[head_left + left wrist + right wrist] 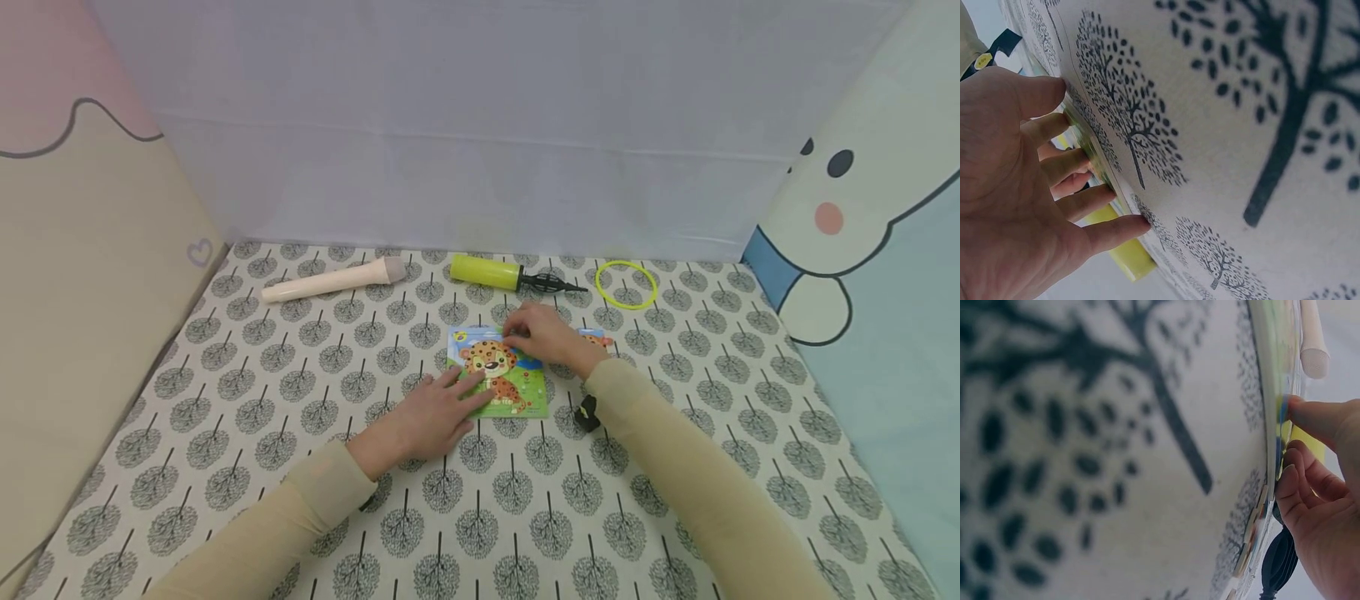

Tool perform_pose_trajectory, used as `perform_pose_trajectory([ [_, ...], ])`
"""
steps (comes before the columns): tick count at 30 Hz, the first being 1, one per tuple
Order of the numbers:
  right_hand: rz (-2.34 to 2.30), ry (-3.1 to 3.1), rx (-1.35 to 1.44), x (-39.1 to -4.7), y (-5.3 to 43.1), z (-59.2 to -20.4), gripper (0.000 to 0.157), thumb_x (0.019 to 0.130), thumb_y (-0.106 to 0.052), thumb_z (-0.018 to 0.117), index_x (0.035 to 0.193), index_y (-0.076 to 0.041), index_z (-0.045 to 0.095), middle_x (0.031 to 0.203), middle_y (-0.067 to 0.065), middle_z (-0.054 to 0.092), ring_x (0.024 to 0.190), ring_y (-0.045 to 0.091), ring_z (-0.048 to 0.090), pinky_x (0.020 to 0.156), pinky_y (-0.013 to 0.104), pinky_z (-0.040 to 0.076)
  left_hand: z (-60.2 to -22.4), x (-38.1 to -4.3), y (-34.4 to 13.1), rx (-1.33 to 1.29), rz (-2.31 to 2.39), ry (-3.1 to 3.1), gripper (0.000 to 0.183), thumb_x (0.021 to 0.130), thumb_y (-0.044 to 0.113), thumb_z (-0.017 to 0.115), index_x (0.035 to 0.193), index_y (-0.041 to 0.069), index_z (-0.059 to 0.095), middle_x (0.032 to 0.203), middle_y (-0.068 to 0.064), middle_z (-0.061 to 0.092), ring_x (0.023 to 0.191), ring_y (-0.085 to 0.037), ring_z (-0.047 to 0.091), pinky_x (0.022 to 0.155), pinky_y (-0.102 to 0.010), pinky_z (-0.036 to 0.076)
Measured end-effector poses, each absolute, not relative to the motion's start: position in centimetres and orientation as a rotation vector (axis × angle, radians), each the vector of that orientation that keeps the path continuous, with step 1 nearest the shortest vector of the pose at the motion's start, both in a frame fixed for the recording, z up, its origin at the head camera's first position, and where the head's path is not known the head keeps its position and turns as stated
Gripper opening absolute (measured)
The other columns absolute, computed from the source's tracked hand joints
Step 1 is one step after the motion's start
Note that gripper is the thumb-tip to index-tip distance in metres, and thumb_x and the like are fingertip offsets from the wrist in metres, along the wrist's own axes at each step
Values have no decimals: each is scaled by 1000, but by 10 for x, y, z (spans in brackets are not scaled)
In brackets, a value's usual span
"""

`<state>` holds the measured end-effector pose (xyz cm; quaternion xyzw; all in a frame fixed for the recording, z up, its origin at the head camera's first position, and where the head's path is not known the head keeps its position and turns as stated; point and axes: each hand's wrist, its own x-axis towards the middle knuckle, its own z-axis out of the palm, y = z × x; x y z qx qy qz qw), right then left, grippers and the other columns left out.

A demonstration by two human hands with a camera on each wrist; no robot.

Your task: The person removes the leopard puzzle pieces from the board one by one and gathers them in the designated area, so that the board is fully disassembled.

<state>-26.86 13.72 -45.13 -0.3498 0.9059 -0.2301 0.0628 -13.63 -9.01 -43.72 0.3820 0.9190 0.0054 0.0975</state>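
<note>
A colourful puzzle board [532, 398] with a spotted leopard lies flat on the tablecloth. My left hand [437, 414] rests at its lower left, fingers spread and fairly straight, fingertips on the picture. In the left wrist view the left palm [1016, 181] faces the camera with nothing gripped. My right hand [543, 335] is at the board's upper right, thumb and bent fingers against it. The right wrist view has the right thumb [1310, 419] touching the board's face; whether a loose piece sits between the fingertips is unclear. Beyond that wrist lies a partly hidden printed piece [596, 335].
Behind the board lie a pale pink stick-shaped thing [330, 280], a yellow-green hand pump [487, 272] with a black nozzle, and a yellow-green ring [654, 292]. A black strap [587, 414] shows at the right wrist. Printed curtains enclose the table at the back and sides.
</note>
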Motion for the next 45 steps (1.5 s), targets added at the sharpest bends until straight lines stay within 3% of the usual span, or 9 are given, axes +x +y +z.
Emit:
perform_pose_trajectory([
  [20,-626,2720,-1091,-268,133,-449,5,92,-16,63,88,-16,67,91,0,54,80,16,52,71,33,47,-440,-137,-90,1128,20,2725,57,101,36,44,153,23,26,156,-9,19,138,-40,20,102,-60,31],
  [33,-604,2722,-1101,-272,128,-446,8,87,-11,65,81,-16,66,79,-5,57,75,15,49,76,35,43,-437,-136,-89,1101,33,2715,57,100,34,45,153,23,26,157,-8,19,138,-40,19,103,-59,29],
  [45,-528,2738,-992,-271,119,-443,6,80,-9,67,83,-14,67,86,-3,60,82,14,55,78,30,50,-438,-136,-90,1114,3,2718,57,101,35,44,153,23,25,156,-8,19,139,-39,19,103,-59,30],
])
